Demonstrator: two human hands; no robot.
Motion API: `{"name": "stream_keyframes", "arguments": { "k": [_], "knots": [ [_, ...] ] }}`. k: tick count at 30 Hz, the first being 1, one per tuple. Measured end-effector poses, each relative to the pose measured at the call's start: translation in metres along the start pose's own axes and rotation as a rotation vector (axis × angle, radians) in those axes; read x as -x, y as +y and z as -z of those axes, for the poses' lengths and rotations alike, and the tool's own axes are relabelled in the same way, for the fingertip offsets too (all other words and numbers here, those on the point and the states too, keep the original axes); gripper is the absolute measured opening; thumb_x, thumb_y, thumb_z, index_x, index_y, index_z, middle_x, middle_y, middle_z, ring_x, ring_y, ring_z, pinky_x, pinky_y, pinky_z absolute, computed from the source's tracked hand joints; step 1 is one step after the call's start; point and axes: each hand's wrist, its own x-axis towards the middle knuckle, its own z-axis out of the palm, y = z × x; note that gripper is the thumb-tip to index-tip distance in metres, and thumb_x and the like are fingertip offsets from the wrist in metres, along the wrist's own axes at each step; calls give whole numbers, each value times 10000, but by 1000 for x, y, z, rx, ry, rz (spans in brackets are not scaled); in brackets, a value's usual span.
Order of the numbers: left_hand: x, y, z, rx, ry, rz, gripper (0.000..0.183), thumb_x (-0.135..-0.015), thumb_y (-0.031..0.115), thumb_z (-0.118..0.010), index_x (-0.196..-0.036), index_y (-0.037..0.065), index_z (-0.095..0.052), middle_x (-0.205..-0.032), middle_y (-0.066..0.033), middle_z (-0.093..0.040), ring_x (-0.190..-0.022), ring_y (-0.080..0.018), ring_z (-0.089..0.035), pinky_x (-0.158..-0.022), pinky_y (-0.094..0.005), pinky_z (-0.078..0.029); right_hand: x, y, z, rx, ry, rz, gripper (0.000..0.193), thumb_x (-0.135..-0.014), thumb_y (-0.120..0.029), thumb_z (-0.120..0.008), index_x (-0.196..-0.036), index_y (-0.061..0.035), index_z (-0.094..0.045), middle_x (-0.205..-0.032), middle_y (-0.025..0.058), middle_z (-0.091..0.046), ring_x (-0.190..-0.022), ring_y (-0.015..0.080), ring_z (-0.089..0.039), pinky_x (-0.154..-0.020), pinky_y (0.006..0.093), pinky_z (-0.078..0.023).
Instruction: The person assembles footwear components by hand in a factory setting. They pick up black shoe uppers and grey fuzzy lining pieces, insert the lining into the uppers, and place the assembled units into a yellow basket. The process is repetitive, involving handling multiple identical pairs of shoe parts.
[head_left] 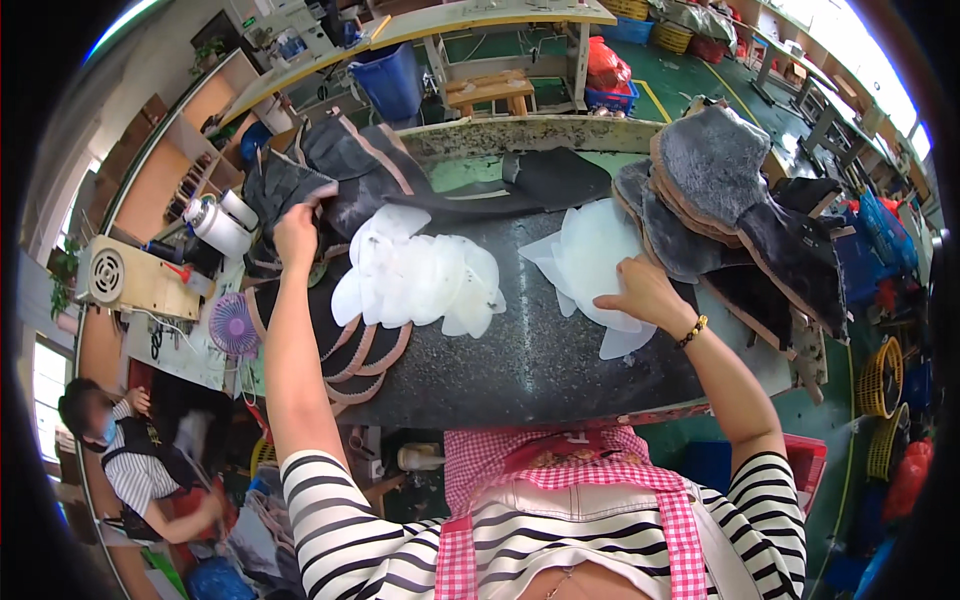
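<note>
Left of and beyond the larger heap of thin, translucent white sheets (420, 280), a pink-edged, dark-grey plush piece (288, 188) appears pinched by the left hand (297, 238); it is best lifted singly, by its edge. Right of the heap, a fan of similar sheets (590, 245) is touched by the right hand (645, 292), grip unclear, and is best steadied flat

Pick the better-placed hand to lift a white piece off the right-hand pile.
Right, most likely: the right hand is over the right-hand white pile, thumb spread. The left hand is away at the dark plush pieces, with the other white pile in between.
</note>
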Motion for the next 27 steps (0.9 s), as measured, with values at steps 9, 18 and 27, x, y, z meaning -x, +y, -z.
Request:
{"name": "stream_keyframes", "arguments": {
  "k": [9, 18, 27],
  "knots": [
    [2, 108, 86, 364, 368, -160, 182, -936, 182, -554, -876, 24, -621, -621, -147, -571, -516, -275, -536, -483, -351, -390, 18, -24, -12, 119, 146, -129, 684, -527, -370, -863, -935, 87, -560, -1017, 217, -535, -950, 387, -566, -781, 419, -502],
    [236, 167, 91, 389, -307, -588, 411, -709, -64, -528, -1081, 50, -662, -1116, -103, -660, -1032, -294, -628, -877, -388, -512, 20, -19, -11, -30, 151, 103, 398, -707, -342, -759, -853, -6, -603, -1036, 179, -571, -908, 324, -594, -768, 418, -477],
    [241, 186, 134, 518, -614, -425, 367, -701, 6, -598, -1065, 30, -640, -1146, -122, -636, -1072, -316, -596, -905, -399, -483, 17, 25, -16, -762, 410, -115, 149, -883, -122, -612, -849, 23, -624, -671, -9, -564, -607, 56, -482, -574, 235, -400]
  ]
}}
